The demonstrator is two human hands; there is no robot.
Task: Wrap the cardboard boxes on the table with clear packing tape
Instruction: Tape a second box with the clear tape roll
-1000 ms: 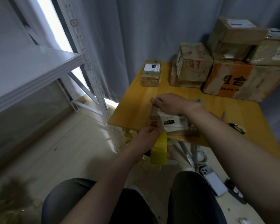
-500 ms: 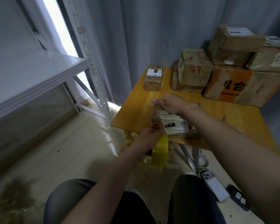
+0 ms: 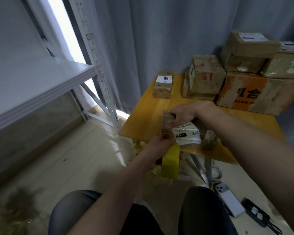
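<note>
Table middle: bare table wood runs open between the small labelled box far left and the near box.
Far right: stacked cartons fill the corner against the curtain.
Near edge: right hand grips the near box; left hand holds the tape roll just below.
Left: open floor up to the rack upright.
Near right floor: a phone lies beside the knee.

Storeroom, metal shelving, stacked parcels
</note>
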